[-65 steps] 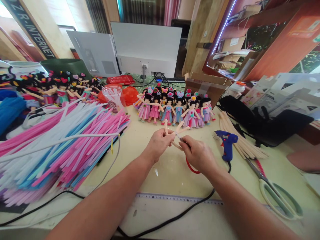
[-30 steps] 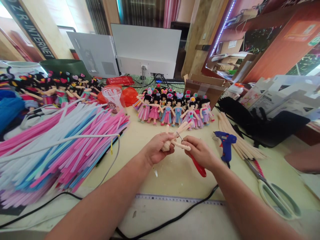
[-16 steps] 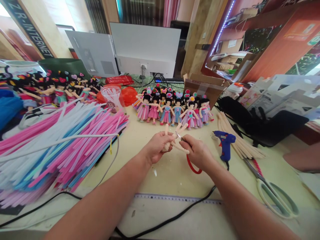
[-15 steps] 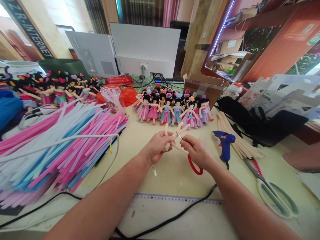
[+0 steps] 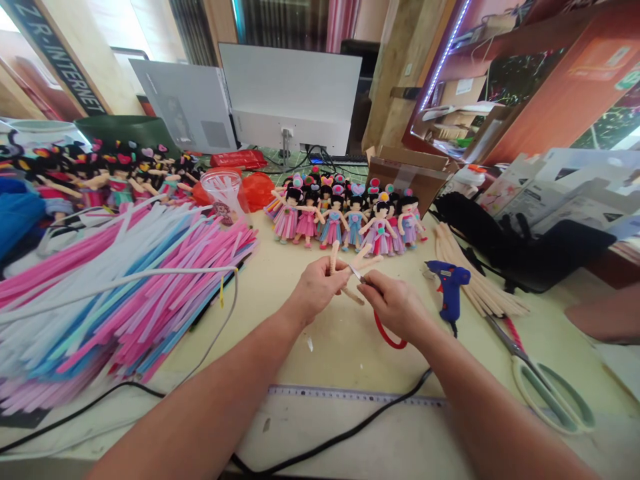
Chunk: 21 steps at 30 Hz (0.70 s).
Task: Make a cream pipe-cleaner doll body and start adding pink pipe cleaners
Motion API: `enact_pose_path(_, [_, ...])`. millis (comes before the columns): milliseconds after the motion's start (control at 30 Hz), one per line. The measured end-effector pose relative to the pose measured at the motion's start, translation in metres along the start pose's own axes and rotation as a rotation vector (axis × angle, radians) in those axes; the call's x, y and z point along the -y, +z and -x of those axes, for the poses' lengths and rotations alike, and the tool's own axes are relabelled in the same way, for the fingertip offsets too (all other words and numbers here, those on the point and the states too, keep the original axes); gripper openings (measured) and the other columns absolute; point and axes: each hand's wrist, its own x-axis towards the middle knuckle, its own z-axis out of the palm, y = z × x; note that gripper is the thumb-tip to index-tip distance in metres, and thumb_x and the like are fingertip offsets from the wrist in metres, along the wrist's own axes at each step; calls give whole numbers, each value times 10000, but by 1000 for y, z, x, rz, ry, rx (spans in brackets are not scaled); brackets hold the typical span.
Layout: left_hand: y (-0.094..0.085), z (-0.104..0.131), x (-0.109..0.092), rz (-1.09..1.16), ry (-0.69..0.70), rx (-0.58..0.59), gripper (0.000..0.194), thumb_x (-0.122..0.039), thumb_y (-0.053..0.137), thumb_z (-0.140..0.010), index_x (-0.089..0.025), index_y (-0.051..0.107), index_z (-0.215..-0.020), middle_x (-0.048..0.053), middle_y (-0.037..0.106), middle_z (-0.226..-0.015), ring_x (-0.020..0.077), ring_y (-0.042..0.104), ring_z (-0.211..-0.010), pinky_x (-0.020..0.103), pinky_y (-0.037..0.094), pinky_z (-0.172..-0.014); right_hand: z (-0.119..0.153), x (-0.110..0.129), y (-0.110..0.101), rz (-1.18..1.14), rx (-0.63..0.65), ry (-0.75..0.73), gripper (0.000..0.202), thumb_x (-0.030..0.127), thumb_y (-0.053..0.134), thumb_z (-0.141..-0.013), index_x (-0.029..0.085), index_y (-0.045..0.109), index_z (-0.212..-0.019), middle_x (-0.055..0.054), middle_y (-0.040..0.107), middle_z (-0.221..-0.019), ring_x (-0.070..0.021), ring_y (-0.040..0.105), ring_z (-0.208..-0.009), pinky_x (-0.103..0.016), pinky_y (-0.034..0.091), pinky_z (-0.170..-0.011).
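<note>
My left hand (image 5: 319, 285) pinches a cream pipe-cleaner figure (image 5: 334, 256) whose limbs stick out upward, to the right and downward. My right hand (image 5: 393, 300) is closed around red-handled pliers (image 5: 387, 335); the metal jaws (image 5: 356, 273) touch the figure between my two hands. The red handle loops out below my right palm. Just beyond my hands stands a group of pipe-cleaner dolls (image 5: 334, 220) in pink, blue and purple skirts. A blue glue gun (image 5: 451, 290) lies to the right of my right hand.
Pink, white and blue pipe cleaners (image 5: 150, 287) are heaped at the left. Large scissors (image 5: 545, 387) and cream pipe cleaners (image 5: 475, 273) lie right. A ruler (image 5: 350, 395) and black cable (image 5: 330, 443) cross the near side. A cardboard box (image 5: 410, 173) stands behind the dolls.
The cream figure has turned slightly in my left hand, its lower limb now pointing more downward. My right hand and the pliers have shifted slightly.
</note>
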Motion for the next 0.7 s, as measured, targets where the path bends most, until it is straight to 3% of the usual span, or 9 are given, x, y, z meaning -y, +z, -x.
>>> enact_pose_path(133, [-2, 0, -2, -33, 10, -2, 130, -274, 673, -740, -162, 611, -718, -35, 511, -592, 100, 443, -554, 246, 375, -560, 0, 0, -5, -135, -36, -30, 251, 389, 421, -899, 228, 443, -707, 21, 476, -590, -142, 430, -566, -255, 323, -557])
enact_pose_path(433, [-2, 1, 0, -58, 8, -3, 93, -242, 661, -728, -161, 615, -720, -32, 516, -603, 98, 441, -564, 241, 377, -575, -1, 2, 1, 28, 0, 25, 206, 357, 470, -864, 223, 459, -707, 17, 468, -605, -135, 371, -548, -268, 235, -544])
enact_pose_path(600, [-7, -6, 3, -13, -35, -32, 155, -271, 715, -702, -149, 628, -741, -21, 543, -621, 90, 446, -559, 236, 366, -562, -4, 1, -19, -524, 115, 75, 278, 450, 404, -892, 219, 507, -778, 52, 423, -536, -115, 349, -469, -246, 282, -480])
enact_pose_path(700, [-12, -10, 2, 49, -65, -61, 181, -268, 743, -680, -147, 627, -750, -17, 558, -635, 80, 448, -558, 225, 364, -557, -6, -11, -28, -495, 86, 103, 288, 450, 436, -894, 207, 539, -778, 45, 462, -547, -113, 385, -474, -246, 314, -484])
